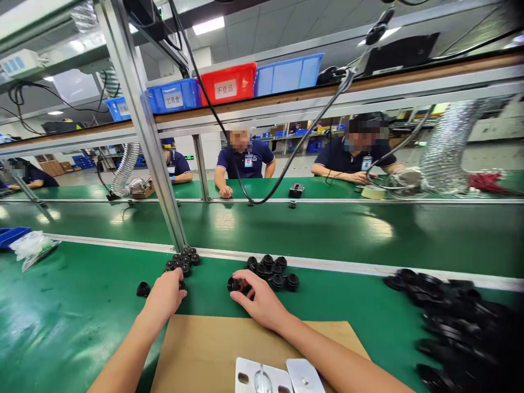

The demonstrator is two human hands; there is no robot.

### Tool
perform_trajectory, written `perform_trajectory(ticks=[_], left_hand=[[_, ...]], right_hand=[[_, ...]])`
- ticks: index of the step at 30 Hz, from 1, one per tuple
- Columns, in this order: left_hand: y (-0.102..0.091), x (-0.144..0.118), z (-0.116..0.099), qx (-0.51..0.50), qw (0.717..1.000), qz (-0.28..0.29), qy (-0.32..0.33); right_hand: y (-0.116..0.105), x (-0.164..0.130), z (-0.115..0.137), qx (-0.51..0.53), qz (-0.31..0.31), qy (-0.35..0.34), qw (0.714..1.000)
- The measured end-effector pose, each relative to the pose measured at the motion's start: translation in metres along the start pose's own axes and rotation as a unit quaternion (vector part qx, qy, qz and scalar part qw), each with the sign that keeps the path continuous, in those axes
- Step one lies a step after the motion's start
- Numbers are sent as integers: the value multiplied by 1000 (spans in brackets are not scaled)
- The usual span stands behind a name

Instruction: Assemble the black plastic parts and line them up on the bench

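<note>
Two metal plates [278,376] lie nearest, on a cardboard sheet [204,349] on the green table [73,322]; beyond its far edge the right hand [260,300] pinches a black cap [233,284] between thumb and fingertips; the left hand [166,295] curls over the near end of a small cluster of caps [184,259], its grip hidden; a lone cap [143,289] sits just left of it; a second cluster [272,270] lies just past the right hand; farther off, seated people work across the belt [327,229].
</note>
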State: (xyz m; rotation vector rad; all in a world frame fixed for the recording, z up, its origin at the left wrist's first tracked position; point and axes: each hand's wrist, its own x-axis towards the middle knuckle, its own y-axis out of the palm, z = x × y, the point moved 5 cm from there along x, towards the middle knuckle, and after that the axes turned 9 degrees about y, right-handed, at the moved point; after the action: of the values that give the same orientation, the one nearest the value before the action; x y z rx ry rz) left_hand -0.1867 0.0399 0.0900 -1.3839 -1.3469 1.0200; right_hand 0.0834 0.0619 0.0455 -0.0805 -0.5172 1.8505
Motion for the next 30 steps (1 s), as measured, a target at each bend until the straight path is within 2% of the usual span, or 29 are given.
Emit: perform_trajectory(ticks=[3, 5, 8, 12, 16, 18, 25, 28, 30], left_hand=[[16, 0, -29, -65, 994, -18, 83], [28, -1, -47, -137, 980, -43, 136], [47, -1, -61, -230, 959, -56, 155], [60, 1, -65, -314, 938, -63, 133], [56, 1, -70, -468, 872, -66, 131], [54, 0, -74, -503, 851, -56, 140], [60, 1, -73, -522, 841, -47, 137], [65, 3, -71, -536, 831, -36, 142], [67, 4, -70, -528, 835, -37, 148]], right_hand=[[-2, 0, -3, 12, -16, 8, 1000], [-3, 0, -7, 25, -18, 31, 999], [-3, 1, -12, 59, -6, 60, 996], [-2, 3, -14, 95, 0, 65, 993], [-4, 3, -12, 86, -10, 64, 994], [-5, 3, -10, 75, -14, 57, 995], [-6, 0, -5, 44, -25, 29, 998], [-6, -1, -1, 24, -18, 1, 1000], [-6, -2, 2, 18, -12, -21, 1000]])
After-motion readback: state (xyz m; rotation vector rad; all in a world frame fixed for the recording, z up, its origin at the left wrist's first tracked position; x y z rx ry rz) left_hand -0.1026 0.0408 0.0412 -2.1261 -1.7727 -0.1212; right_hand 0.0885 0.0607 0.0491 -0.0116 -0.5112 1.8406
